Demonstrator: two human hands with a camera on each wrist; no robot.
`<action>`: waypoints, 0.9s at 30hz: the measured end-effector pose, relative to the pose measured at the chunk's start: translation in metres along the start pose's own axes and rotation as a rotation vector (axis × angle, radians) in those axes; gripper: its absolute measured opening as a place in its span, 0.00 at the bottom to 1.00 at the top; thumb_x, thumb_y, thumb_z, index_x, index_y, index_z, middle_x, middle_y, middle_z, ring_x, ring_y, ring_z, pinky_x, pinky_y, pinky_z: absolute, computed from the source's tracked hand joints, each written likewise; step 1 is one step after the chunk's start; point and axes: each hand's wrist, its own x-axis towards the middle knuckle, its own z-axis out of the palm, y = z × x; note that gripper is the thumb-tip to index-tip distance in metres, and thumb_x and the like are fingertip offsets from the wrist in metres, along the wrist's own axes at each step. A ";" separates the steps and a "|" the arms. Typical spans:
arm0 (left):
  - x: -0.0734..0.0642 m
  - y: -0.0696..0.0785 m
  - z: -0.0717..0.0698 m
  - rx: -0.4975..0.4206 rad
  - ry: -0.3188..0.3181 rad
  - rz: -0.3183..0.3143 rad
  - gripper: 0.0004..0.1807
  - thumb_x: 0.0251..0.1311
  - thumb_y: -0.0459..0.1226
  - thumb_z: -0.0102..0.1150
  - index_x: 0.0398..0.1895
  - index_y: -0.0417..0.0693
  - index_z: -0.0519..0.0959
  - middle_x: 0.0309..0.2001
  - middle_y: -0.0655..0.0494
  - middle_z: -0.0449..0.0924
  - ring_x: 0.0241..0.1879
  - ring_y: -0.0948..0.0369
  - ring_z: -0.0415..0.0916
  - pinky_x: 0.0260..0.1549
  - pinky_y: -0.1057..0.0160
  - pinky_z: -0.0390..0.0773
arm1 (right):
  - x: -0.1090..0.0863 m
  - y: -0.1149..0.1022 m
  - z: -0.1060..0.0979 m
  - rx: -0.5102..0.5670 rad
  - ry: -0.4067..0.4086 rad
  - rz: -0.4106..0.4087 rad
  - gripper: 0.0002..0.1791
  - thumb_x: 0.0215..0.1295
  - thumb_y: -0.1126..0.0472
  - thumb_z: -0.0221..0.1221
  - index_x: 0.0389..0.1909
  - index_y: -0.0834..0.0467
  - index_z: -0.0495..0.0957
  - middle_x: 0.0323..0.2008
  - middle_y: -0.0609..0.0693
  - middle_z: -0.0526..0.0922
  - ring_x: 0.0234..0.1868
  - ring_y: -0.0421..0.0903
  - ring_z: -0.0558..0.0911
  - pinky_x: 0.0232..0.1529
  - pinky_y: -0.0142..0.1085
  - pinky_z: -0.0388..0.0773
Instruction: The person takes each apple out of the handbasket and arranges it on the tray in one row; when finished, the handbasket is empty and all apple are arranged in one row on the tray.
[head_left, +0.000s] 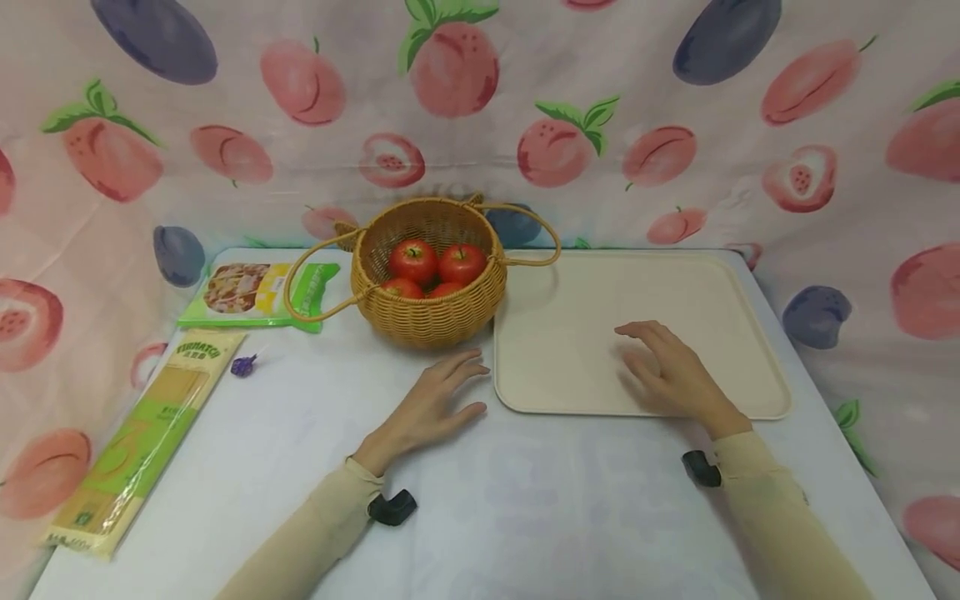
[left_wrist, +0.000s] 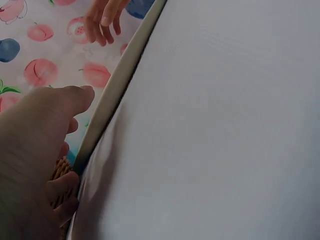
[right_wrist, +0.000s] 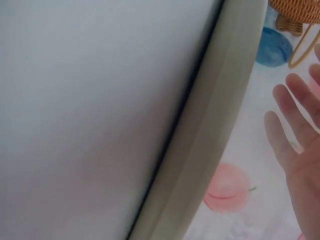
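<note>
My left hand [head_left: 433,402] hovers in front of a wicker basket [head_left: 427,321], fingers loosely spread and holding nothing. In the left wrist view its thumb [left_wrist: 77,99] stands out over the table. Inside the basket lie several red apple-like fruits [head_left: 414,262], some partly hidden by the rim. Over the front of a beige tray [head_left: 570,367] is my right hand [head_left: 667,375], with nothing in it. The right wrist view shows this hand's fingers [right_wrist: 295,110] apart and extended, close to the tray's edge.
A green food bag [head_left: 240,292] lies left of the basket. Nearer on the left are a noodle pack [head_left: 146,442] and a small purple-wrapped item [head_left: 243,366]. Fruit-print cloth [head_left: 465,150] hangs behind the white table [head_left: 525,500]. The basket's two loop handles [head_left: 551,233] stick out sideways.
</note>
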 end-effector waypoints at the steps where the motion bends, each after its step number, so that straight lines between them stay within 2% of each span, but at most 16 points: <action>1: 0.002 0.000 0.002 -0.005 0.001 0.004 0.25 0.58 0.48 0.61 0.58 0.53 0.72 0.68 0.53 0.63 0.68 0.56 0.60 0.62 0.47 0.65 | 0.002 -0.001 0.001 0.006 0.003 -0.009 0.22 0.63 0.63 0.57 0.59 0.56 0.69 0.55 0.50 0.75 0.57 0.47 0.72 0.54 0.45 0.69; 7: 0.012 0.000 0.012 -0.007 -0.008 0.025 0.25 0.58 0.50 0.60 0.58 0.54 0.72 0.68 0.53 0.62 0.70 0.56 0.57 0.64 0.46 0.61 | 0.011 -0.008 0.008 0.029 0.012 -0.066 0.23 0.63 0.63 0.58 0.60 0.58 0.69 0.55 0.51 0.76 0.55 0.45 0.74 0.55 0.39 0.69; 11: 0.015 -0.001 0.015 0.007 -0.023 0.036 0.22 0.59 0.49 0.60 0.55 0.56 0.74 0.68 0.54 0.64 0.69 0.56 0.58 0.65 0.47 0.59 | 0.016 -0.013 0.011 0.035 0.008 -0.074 0.22 0.64 0.62 0.58 0.59 0.58 0.69 0.54 0.51 0.76 0.55 0.45 0.74 0.56 0.39 0.69; 18: 0.014 -0.001 0.017 0.030 -0.037 0.076 0.16 0.60 0.46 0.60 0.51 0.56 0.76 0.66 0.55 0.67 0.68 0.56 0.61 0.66 0.48 0.60 | 0.031 -0.023 0.011 0.041 -0.019 -0.098 0.27 0.64 0.60 0.58 0.64 0.53 0.65 0.55 0.49 0.75 0.56 0.41 0.72 0.56 0.40 0.70; 22: 0.013 -0.001 0.019 0.008 -0.053 0.099 0.14 0.60 0.45 0.60 0.48 0.54 0.76 0.65 0.55 0.68 0.69 0.56 0.60 0.68 0.51 0.59 | 0.043 -0.029 0.010 0.040 -0.022 -0.129 0.27 0.64 0.60 0.59 0.64 0.53 0.65 0.55 0.47 0.74 0.56 0.39 0.72 0.58 0.39 0.71; 27: 0.017 0.001 0.021 0.023 -0.064 0.093 0.13 0.61 0.47 0.59 0.45 0.55 0.75 0.61 0.57 0.69 0.66 0.60 0.62 0.67 0.60 0.62 | 0.058 -0.036 0.008 0.042 -0.006 -0.181 0.27 0.63 0.61 0.59 0.63 0.55 0.65 0.55 0.46 0.74 0.56 0.40 0.73 0.58 0.38 0.72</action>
